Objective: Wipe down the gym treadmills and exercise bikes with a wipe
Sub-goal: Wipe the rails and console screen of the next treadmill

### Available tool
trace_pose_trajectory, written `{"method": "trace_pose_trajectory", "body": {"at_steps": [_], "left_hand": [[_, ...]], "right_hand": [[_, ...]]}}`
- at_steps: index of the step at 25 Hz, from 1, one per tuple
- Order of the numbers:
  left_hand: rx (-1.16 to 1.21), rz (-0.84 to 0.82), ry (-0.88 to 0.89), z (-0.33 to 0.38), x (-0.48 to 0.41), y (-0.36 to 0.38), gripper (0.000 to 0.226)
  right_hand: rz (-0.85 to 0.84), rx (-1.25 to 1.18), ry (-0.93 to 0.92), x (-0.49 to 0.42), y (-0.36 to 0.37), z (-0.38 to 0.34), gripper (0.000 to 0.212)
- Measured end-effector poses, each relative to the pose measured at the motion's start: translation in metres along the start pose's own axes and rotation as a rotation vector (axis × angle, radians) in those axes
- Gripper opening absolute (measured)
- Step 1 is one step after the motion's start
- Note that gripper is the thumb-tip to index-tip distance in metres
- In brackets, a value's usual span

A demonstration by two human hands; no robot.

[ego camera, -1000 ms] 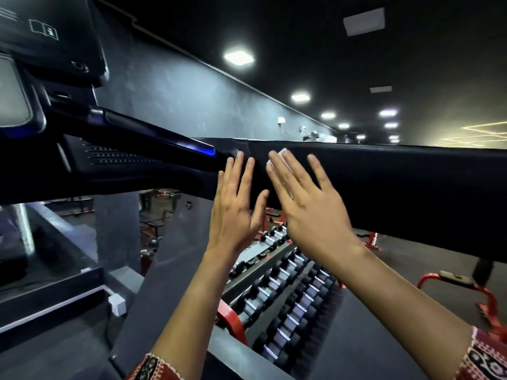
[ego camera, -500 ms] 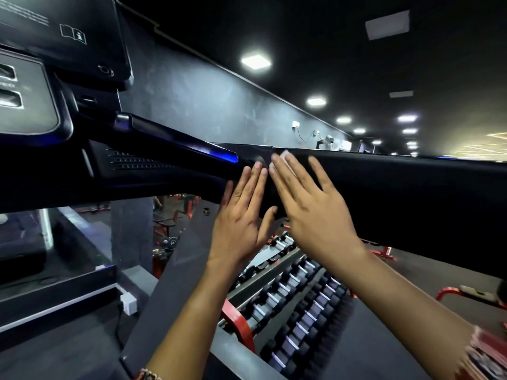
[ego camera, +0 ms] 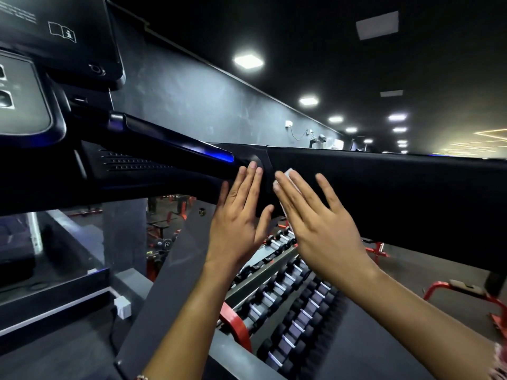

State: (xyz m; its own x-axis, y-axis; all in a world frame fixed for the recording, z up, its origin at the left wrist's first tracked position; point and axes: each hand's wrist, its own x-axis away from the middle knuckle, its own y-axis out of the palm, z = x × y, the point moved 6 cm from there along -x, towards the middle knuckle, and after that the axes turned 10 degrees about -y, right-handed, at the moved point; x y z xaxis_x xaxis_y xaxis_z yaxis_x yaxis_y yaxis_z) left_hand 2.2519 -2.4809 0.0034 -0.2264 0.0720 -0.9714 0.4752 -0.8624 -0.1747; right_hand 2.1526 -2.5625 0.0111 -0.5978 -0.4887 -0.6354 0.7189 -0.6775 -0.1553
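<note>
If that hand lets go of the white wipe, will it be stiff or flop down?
Probably flop: the wipe looks thin, lying flat under the right hand. It likely slides easily too, since the black handrail looks smooth. Probably very light.

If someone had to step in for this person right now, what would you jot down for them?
Left hand: open, flat against the treadmill's black side rail.
Right hand: open, pressing the white wipe onto that rail beside it.
Done: the picture does not show which parts are wiped.
Left, probably: the rail stretch to the right, the console.
</note>
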Motion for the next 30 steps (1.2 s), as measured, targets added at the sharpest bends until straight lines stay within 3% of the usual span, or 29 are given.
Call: {"method": "trace_pose_trajectory", "body": {"at_steps": [4, 7, 13, 17, 21, 25, 30], "left_hand": [[-0.004, -0.008, 0.003, 0.001, -0.001, 0.000, 0.061], [0.039, -0.002, -0.051, 0.011, 0.000, 0.001, 0.062], [0.187, -0.117, 0.012, 0.052, 0.007, 0.004, 0.064], [0.334, -0.167, -0.059, 0.078, 0.011, 0.004, 0.066], [0.383, -0.175, -0.070, 0.100, 0.017, 0.005, 0.066], [0.428, -0.171, -0.056, 0.120, 0.018, 0.005, 0.065], [0.448, -0.161, 0.015, 0.148, 0.024, 0.002, 0.062]], "right_hand": [[-0.025, 0.045, -0.046, -0.016, 0.000, 0.006, 0.059], [-0.032, 0.062, 0.096, -0.033, -0.006, 0.033, 0.059], [0.017, 0.031, 0.206, 0.021, -0.025, 0.050, 0.059], [0.001, 0.079, 0.263, 0.057, -0.044, 0.062, 0.055], [0.057, 0.045, 0.537, 0.100, -0.066, 0.081, 0.056], [-0.004, 0.062, 0.260, 0.082, -0.058, 0.067, 0.056], [0.051, 0.027, 0.726, 0.133, -0.085, 0.111, 0.059]]}}
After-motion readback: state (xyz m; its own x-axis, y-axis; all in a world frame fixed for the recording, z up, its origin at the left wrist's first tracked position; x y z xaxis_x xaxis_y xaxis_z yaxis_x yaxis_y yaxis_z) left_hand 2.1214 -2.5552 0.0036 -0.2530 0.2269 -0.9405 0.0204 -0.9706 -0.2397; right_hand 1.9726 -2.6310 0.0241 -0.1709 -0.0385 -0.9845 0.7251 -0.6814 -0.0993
